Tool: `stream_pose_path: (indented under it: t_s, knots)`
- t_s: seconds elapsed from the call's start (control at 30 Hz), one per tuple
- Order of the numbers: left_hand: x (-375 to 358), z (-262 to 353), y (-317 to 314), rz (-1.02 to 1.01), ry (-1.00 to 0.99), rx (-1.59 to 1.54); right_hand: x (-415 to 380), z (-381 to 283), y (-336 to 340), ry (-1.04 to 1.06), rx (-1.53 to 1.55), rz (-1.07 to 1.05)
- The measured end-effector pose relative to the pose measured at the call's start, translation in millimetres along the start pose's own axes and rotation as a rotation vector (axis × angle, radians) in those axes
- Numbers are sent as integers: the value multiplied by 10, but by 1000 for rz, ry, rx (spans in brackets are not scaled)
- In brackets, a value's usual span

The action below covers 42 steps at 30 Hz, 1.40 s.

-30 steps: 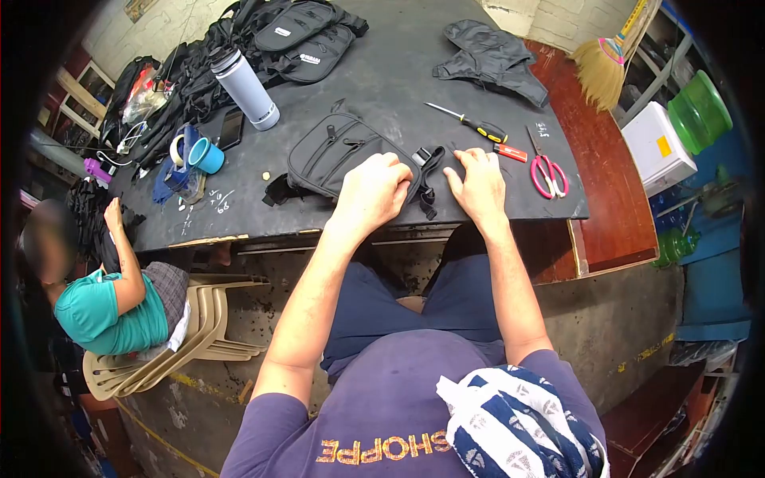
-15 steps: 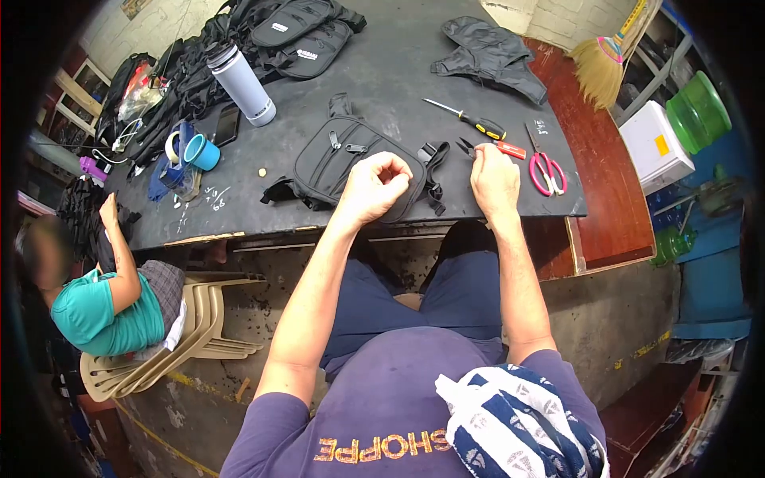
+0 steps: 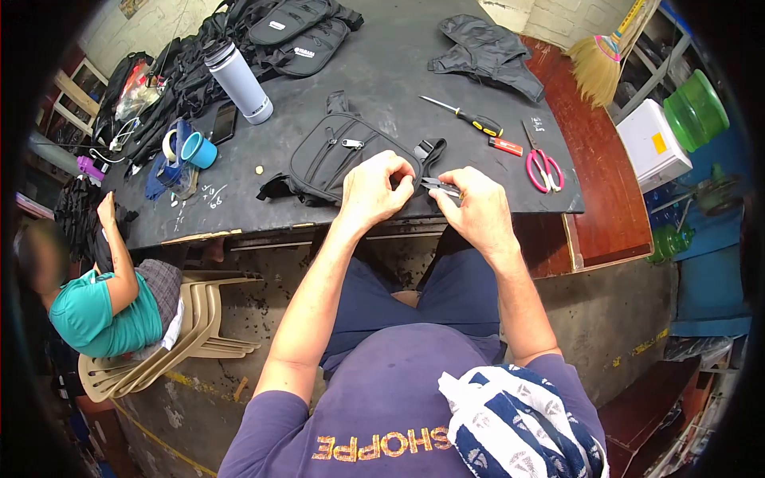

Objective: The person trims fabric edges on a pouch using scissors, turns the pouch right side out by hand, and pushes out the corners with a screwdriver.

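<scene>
A black zippered bag (image 3: pixel 319 163) lies on the dark table in front of me, its zip pulls facing up and a buckle strap (image 3: pixel 430 150) at its right. Over the bag's near right part, my left hand (image 3: pixel 374 187) is closed in a pinch; whatever is between the fingertips is too small or hidden to make out. My right hand (image 3: pixel 480 209) is closed around small thread snips (image 3: pixel 434 185). Their blades point left toward the left fingertips, close to the bag's right edge. The handles are mostly hidden in the palm.
Right of the bag lie a screwdriver (image 3: pixel 466 117), a red lighter (image 3: pixel 505 146) and pink-handled scissors (image 3: pixel 543 169). A tumbler (image 3: pixel 239 84), a blue cup (image 3: pixel 199 150) and black bags (image 3: pixel 307 44) are at left and back. Another person (image 3: pixel 111 307) sits at the left.
My right hand has come left from beside the red lighter, bringing the snips to my left fingertips. The left hand has barely moved.
</scene>
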State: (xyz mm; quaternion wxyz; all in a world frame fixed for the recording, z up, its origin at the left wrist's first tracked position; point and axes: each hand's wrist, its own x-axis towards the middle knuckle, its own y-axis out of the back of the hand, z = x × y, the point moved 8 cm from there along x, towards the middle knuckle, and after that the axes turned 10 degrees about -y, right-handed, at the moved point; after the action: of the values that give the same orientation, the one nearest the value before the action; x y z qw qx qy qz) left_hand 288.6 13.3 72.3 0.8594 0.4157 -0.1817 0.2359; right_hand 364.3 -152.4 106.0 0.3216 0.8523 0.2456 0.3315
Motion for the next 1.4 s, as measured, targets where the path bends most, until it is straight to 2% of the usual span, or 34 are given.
stream_pose_path:
  t_s: [0.1,0.23,0.83,1.03,1.4]
  knots:
    - [-16,-26,-20,-16,99,-54,-10,-15,-51,31,-30,9]
    - [-25,13,-3,29,65,-72,20,-41,-109,9,-63,-13]
    - [-35,18,-54,3,100,-72,106,-177,-251,-11,-324,-97]
    - [-52,-40,-66,0,159,-109,74,-158,-150,-17,-262,-81]
    - [-51,-30,-65,23,135,-103,92,-180,-193,-36,-256,-102]
